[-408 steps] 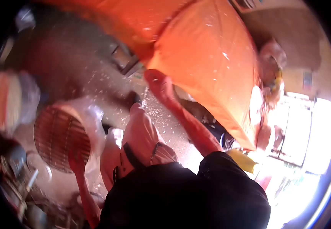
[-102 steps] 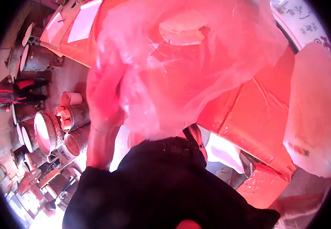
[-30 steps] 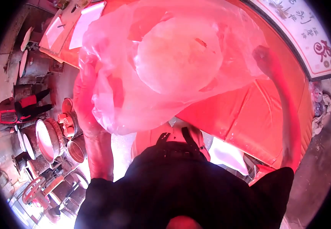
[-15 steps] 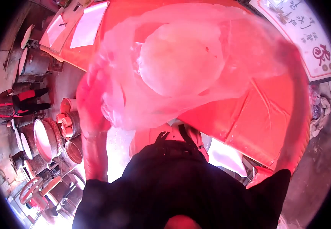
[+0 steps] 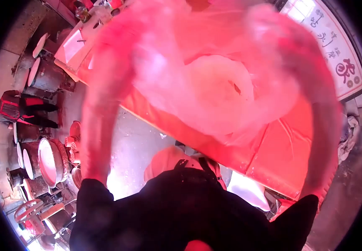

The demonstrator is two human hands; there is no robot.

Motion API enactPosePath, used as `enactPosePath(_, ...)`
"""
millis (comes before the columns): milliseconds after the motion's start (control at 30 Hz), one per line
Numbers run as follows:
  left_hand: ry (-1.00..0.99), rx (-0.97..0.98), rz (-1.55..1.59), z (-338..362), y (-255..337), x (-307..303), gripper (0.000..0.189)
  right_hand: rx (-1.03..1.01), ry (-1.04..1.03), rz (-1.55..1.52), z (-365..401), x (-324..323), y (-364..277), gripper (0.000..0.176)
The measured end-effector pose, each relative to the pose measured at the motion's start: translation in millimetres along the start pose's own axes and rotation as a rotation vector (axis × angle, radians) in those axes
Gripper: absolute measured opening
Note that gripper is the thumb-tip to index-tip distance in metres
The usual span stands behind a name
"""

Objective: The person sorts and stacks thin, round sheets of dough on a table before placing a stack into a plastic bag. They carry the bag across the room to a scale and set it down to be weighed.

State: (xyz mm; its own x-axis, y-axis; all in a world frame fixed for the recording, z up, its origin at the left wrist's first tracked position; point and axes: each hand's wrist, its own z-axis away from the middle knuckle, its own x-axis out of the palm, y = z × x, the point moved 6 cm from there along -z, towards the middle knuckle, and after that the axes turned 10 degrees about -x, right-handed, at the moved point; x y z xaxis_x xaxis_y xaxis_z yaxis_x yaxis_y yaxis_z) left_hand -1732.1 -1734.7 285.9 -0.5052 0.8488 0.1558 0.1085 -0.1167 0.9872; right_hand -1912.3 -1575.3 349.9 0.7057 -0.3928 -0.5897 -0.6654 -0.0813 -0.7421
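A large, pale, translucent sheet [image 5: 181, 96] spreads between my hands over the red-covered table [image 5: 268, 154]. Its material is hard to make out through the motion blur. Within it shows a paler round patch [image 5: 214, 88] with a small dark red mark. My left hand [image 5: 151, 42] is at the sheet's left side and my right hand [image 5: 264, 31] at its far right side. Both arms are raised and reach forward, and the sheet bunches up at each hand. The fingers themselves are smeared, but both hands appear closed on the sheet.
White paper [image 5: 73, 45] and a pen lie at the table's far left. A framed panel with writing [image 5: 335, 50] stands at the right. Pots, lidded drums and a wide round basin [image 5: 49, 162] line the floor at left, where another person [image 5: 22, 109] is.
Both hands have moved forward and closer together, drawing the sheet with them. The sheet's near left part has lifted off, uncovering more of the table edge and floor.
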Motion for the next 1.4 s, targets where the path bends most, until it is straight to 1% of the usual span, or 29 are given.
enactPosePath(67, -0.054, 0.0, -0.002, -1, -3, 18, 0.04, -0.027, 0.048, -0.089, 2, 43, -3, 0.045)
enactPosePath(100, -0.072, 0.001, 0.018, 2, -2, 29, 0.041, -0.017, 0.072, -0.148, 2, 54, -4, 0.046)
enactPosePath(133, -0.075, 0.01, 0.058, 3, 4, 38, 0.046, 0.0, 0.107, -0.212, 1, 66, -5, 0.047)
enactPosePath(200, -0.081, 0.027, 0.135, 9, 16, 53, 0.058, 0.078, 0.174, -0.379, 1, 68, -11, 0.048)
enactPosePath(300, 0.32, 0.492, -0.786, 39, 49, 41, 0.082, 0.217, 0.102, -0.59, 5, 51, -8, 0.044)
enactPosePath(333, 0.404, 0.483, -0.94, 46, 60, 40, 0.094, 0.19, 0.119, -0.566, 5, 49, -10, 0.045)
enactPosePath(400, 0.253, 0.615, -0.896, 38, 58, 58, 0.096, 0.139, 0.152, -0.517, 6, 46, -15, 0.049)
enactPosePath(467, 0.153, 0.576, -0.81, 26, 38, 59, 0.086, -0.127, 0.224, -0.069, 7, 49, -36, 0.038)
enactPosePath(500, 0.105, 0.554, -0.766, 20, 28, 59, 0.081, -0.136, 0.223, -0.058, 6, 49, -39, 0.035)
enactPosePath(533, 0.1, 0.533, -0.687, 14, 19, 53, 0.072, -0.144, 0.221, -0.047, 5, 49, -41, 0.032)
enactPosePath(567, 0.092, 0.512, -0.606, 10, 14, 50, 0.064, -0.025, 0.183, -0.248, 4, 45, -34, 0.031)
enactPosePath(600, 0.092, 0.487, -0.556, 10, 13, 45, 0.048, 0.099, 0.144, -0.446, 5, 44, -27, 0.03)
enactPosePath(633, 0.094, 0.46, -0.504, 10, 11, 40, 0.032, 0.076, 0.152, -0.469, 6, 40, -25, 0.028)
enactPosePath(700, 0.048, 0.393, -0.273, 10, 1, 35, 0.02, 0.032, 0.166, -0.515, 8, 35, -22, 0.024)
enactPosePath(733, 0.022, 0.365, -0.16, 8, -2, 34, 0.015, 0.05, 0.156, -0.509, 8, 36, -23, 0.024)
enactPosePath(800, 0.095, 0.329, -0.03, 7, -7, 30, 0.015, 0.095, 0.136, -0.503, 13, 42, -25, 0.022)
enactPosePath(833, 0.133, 0.311, 0.035, 6, -10, 28, 0.015, 0.108, 0.173, -0.568, 15, 40, -21, 0.022)
enactPosePath(900, 0.197, 0.307, 0.066, 4, -14, 21, 0.015, 0.131, 0.244, -0.7, 19, 37, -8, 0.022)
enactPosePath(933, 0.23, 0.303, 0.082, 3, -18, 18, 0.016, 0.109, 0.264, -0.633, 20, 35, -12, 0.022)
enactPosePath(1000, 0.261, 0.217, 0.206, 4, -32, 14, 0.016, 0.069, 0.306, -0.499, 24, 34, -25, 0.023)
enactPosePath(1033, 0.275, 0.176, 0.267, 3, -37, 12, 0.016, -0.048, 0.375, -0.482, 21, 29, -32, 0.023)
enactPosePath(1067, 0.19, 0.158, 0.282, 4, -37, 14, 0.019, -0.163, 0.444, -0.465, 19, 26, -39, 0.024)
enactPosePath(1100, 0.106, 0.137, 0.297, 7, -34, 15, 0.023, -0.249, 0.432, -0.367, 17, 20, -45, 0.027)
enactPosePath(1133, -0.026, 0.119, 0.341, 7, -30, 22, 0.028, -0.333, 0.426, -0.27, 15, 15, -51, 0.031)
enactPosePath(1167, -0.156, 0.092, 0.38, 8, -27, 29, 0.033, -0.369, 0.416, -0.236, 16, 18, -54, 0.03)
enactPosePath(1200, -0.336, 0.068, 0.445, 9, -23, 39, 0.038, -0.405, 0.406, -0.201, 17, 27, -57, 0.03)
enactPosePath(1267, -0.387, 0.003, 0.422, 8, -22, 49, 0.043, -0.483, 0.385, -0.132, 20, 51, -64, 0.029)
enactPosePath(1333, -0.113, -0.086, 0.258, 3, -31, 49, 0.042, -0.556, 0.35, -0.074, 22, 69, -70, 0.029)
enactPosePath(1400, 0.03, -0.147, 0.183, 4, -33, 45, 0.037, -0.641, 0.25, 0.169, 25, 76, -74, 0.031)
